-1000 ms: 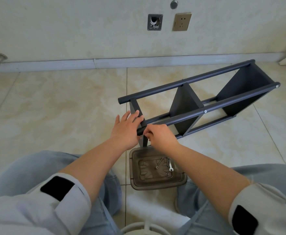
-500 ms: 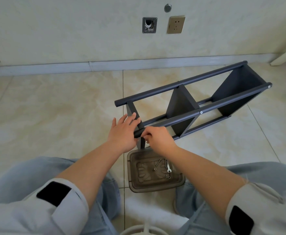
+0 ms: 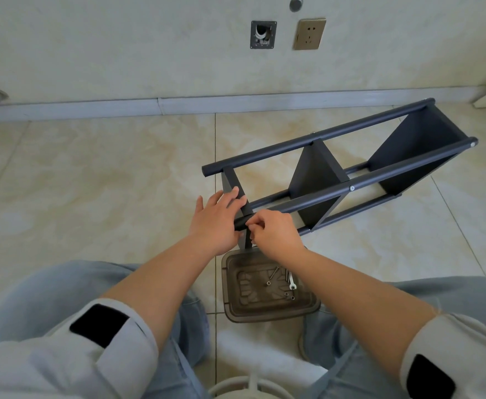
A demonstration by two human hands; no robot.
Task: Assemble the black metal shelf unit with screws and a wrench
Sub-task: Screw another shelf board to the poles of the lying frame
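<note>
Lying on the floor: the black shelf unit [image 3: 342,180] is on its side on the beige tiles, and it is the landmark for all places below.
Shelf panels: three dark panels stand between the long round tubes; one at the near end, one in the middle, one at the far end near the wall.
Front tube: a silver screw head [image 3: 352,188] sits on the tube where the middle panel joins.
Left hand [image 3: 217,218]: it rests on the near end panel of the shelf unit with the fingers straight and spread, so its grip is wide and holds nothing.
Right hand [image 3: 274,230]: it is at the near end of the front tube, the fingers curled, the grip narrow, fingertips pinching at the tube end; if a small part is between them, I cannot tell.
Tray [image 3: 308,308]: a brown clear plastic tray lies on the floor just beside the near end of the shelf unit, toward the person.
In the tray: some screws [image 3: 273,276] and a small silver wrench [image 3: 292,283] lie loose.
Wall behind the shelf unit: a socket [image 3: 310,34] and an open square hole [image 3: 263,35].
Person: knees in light blue jeans are on both sides of the tray.
</note>
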